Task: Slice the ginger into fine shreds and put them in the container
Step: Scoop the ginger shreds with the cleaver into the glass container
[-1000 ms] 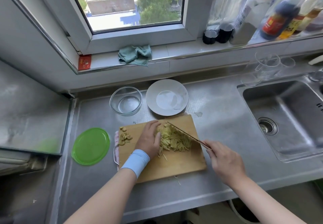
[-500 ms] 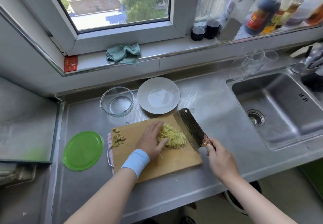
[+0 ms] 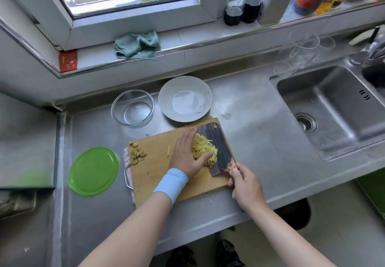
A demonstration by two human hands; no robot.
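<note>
The chopping board (image 3: 158, 175) in the middle is pale wood, matt and a bit scratched. The counter (image 3: 260, 152) under it is grey metal with a dull shine, and so is the sink (image 3: 337, 108) at the right. The cleaver (image 3: 220, 147) has a dark, streaky metal blade and a shiny copper-coloured handle. The bowl (image 3: 113, 110) behind is clear glass. The plate (image 3: 166, 99) is smooth and glossy. The green lid (image 3: 93, 170) at the left looks like shiny plastic. The cloth (image 3: 137, 44) on the sill is soft and crumpled.

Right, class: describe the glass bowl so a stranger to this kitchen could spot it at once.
Find the steel counter left of the sink. Behind the wooden cutting board sit two round dishes. The glass bowl is the left one: see-through and deep, unlike the opaque grey plate beside it.
</note>
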